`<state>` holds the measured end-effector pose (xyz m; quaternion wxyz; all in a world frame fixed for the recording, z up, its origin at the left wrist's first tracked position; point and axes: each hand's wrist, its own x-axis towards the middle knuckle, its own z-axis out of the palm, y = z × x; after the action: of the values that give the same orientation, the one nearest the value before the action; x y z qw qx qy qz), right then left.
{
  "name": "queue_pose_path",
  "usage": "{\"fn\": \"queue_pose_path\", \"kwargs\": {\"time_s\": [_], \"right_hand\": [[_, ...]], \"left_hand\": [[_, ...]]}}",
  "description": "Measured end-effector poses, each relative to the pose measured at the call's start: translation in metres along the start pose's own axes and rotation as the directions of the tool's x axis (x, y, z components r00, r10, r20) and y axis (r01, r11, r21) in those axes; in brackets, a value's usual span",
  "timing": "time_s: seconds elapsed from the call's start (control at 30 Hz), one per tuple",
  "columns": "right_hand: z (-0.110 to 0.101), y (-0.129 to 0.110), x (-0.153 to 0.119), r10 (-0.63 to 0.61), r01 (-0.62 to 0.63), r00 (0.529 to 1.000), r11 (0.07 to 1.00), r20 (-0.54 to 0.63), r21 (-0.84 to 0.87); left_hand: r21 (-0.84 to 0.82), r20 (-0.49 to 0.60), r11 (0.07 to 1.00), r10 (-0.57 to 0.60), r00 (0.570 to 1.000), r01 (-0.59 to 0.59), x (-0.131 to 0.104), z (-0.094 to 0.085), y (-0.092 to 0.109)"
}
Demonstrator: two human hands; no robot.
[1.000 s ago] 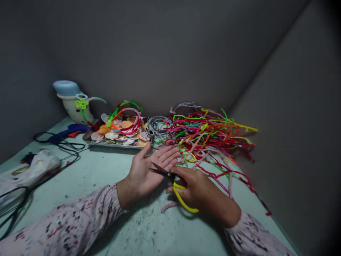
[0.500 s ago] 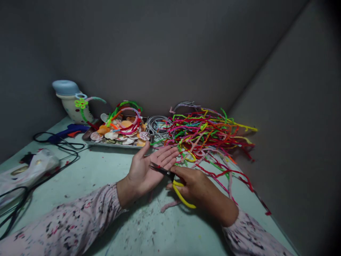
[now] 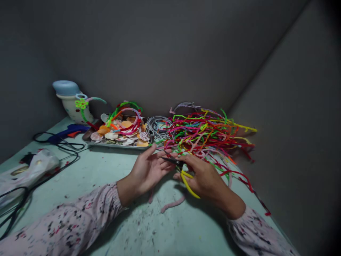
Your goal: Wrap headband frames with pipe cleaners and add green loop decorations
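Note:
My left hand is palm up with its fingers apart, and no object can be made out resting on it. Closed around yellow-handled scissors is my right hand. Their dark blades point left over the fingers of my left hand, slightly parted. A short pink fuzzy piece lies on the table just below the scissors. Beyond both hands is a tangled pile of coloured pipe cleaners.
A metal tray of shells and fuzzy rings stands at the back, beside coiled grey wire. To the left are a cup, a blue glue gun, black cable and a plastic bag.
My right hand and the scissors have moved to the right and slightly up, from my left palm to its fingers. The left hand's fingers have curled a little.

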<state>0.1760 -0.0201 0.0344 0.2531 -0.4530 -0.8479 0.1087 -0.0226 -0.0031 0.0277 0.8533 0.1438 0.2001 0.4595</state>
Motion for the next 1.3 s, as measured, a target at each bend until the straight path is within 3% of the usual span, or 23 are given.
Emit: {"fn": "queue_pose_path", "kwargs": {"time_s": [0.27,0.5,0.87,1.07,1.17,1.23,1.3], "right_hand": [[-0.009,0.012,-0.001,-0.006,0.011,0.999,0.987,0.033,-0.163],[-0.011,0.007,-0.002,0.001,0.017,0.999,0.934,0.05,-0.356],[-0.019,-0.004,-0.004,0.011,0.033,0.996,0.887,0.091,-0.461],[-0.041,0.01,-0.003,0.091,-0.045,0.991,0.92,0.1,-0.39],[-0.058,0.029,-0.007,0.212,-0.174,0.976,0.901,0.053,-0.398],[-0.067,0.043,-0.011,0.359,-0.284,0.929,0.849,0.092,-0.445],[-0.07,0.057,-0.015,0.495,-0.356,0.849,0.794,0.184,-0.492]], "left_hand": [[0.312,-0.107,0.95,0.048,0.993,-0.012,0.001,-0.002,0.0],[0.477,-0.07,0.878,0.091,0.993,-0.047,0.003,-0.005,0.001],[0.575,-0.144,0.818,0.093,0.985,0.007,0.005,-0.009,-0.003],[0.556,-0.106,0.827,0.176,0.979,-0.088,0.004,-0.006,-0.001],[0.535,-0.113,0.833,0.235,0.966,-0.14,0.004,-0.005,-0.001],[0.53,-0.111,0.834,0.244,0.963,-0.15,0.004,-0.004,-0.001],[0.528,-0.109,0.837,0.238,0.965,-0.147,0.004,-0.004,-0.001]]}}
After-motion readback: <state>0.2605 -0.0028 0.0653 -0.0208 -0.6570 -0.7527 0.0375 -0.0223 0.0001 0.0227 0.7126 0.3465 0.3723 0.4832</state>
